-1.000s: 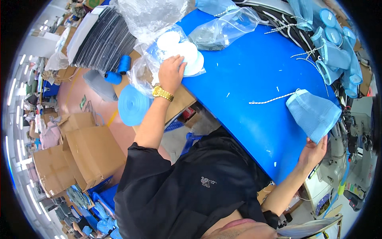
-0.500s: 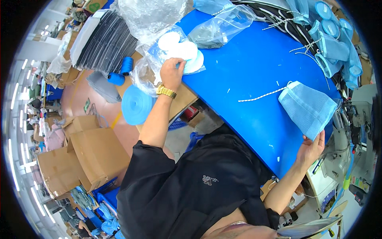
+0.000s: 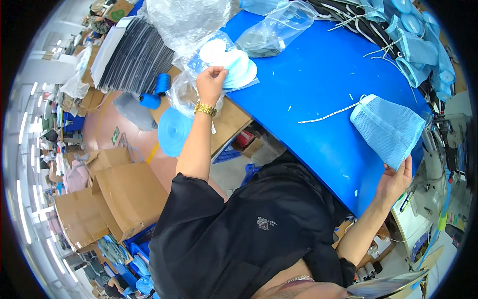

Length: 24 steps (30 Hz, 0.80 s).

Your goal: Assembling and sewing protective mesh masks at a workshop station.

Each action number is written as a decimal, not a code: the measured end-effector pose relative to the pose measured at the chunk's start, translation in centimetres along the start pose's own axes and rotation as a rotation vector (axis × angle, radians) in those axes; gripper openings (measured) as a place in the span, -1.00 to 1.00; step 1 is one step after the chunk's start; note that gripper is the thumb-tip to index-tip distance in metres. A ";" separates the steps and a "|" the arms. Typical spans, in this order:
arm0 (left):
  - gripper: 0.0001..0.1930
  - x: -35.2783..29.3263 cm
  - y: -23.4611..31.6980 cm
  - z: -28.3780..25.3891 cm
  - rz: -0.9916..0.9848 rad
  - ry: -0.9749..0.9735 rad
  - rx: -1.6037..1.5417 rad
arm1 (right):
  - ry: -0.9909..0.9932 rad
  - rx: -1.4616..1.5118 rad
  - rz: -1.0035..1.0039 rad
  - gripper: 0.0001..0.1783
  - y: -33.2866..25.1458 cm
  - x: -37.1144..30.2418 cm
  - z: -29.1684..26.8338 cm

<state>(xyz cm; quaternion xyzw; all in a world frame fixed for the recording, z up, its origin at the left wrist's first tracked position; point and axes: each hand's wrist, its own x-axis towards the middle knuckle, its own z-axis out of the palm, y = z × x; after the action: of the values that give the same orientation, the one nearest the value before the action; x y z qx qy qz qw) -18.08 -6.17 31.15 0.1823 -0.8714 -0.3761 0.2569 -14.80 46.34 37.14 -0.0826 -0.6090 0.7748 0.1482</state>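
Note:
At the table's left end, my left hand (image 3: pixel 210 88) pinches the edge of one of several thin white round discs (image 3: pixel 241 70). They lie fanned out on a clear plastic bag (image 3: pixel 195 64). A gold watch (image 3: pixel 204 109) circles that wrist. Over on the right, my right hand (image 3: pixel 395 180) holds the lower corner of a light blue mesh bag (image 3: pixel 386 127) between thumb and fingers. This bag rests flat on the blue table (image 3: pixel 303 99), and a black-and-white cord (image 3: pixel 326 118) trails leftward from its narrow end.
Blue mesh bags (image 3: pixel 420 52) and dark straps crowd the far right. Beside my left arm are a light blue roll (image 3: pixel 174 130), blue thread spools (image 3: pixel 162 83) and stacked grey sheets (image 3: pixel 134 55). Cardboard boxes (image 3: pixel 130 197) stand on the floor; a sewing machine (image 3: pixel 430 162) is at the right.
The discs under my left hand are spread more apart, and that hand has shifted slightly left. My right hand still holds the mesh bag's corner, its fingers a little higher up.

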 end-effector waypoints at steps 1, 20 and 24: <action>-0.80 0.3 -0.1 -0.1 -0.064 0.008 -0.066 | -0.009 0.000 0.003 -0.68 0.1 0.1 -0.2; -0.70 1.0 -4.0 0.3 0.148 0.034 0.242 | -0.037 0.074 0.019 -0.73 -2.0 -1.4 3.6; -0.79 0.5 -3.2 1.6 0.356 0.098 0.249 | -0.012 0.056 0.038 -0.73 -2.9 -0.9 3.3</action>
<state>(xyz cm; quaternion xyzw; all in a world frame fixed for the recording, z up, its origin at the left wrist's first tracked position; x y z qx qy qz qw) -18.98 -7.62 27.93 0.0741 -0.9159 -0.2050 0.3370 -14.64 43.59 40.68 -0.0856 -0.5861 0.7948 0.1320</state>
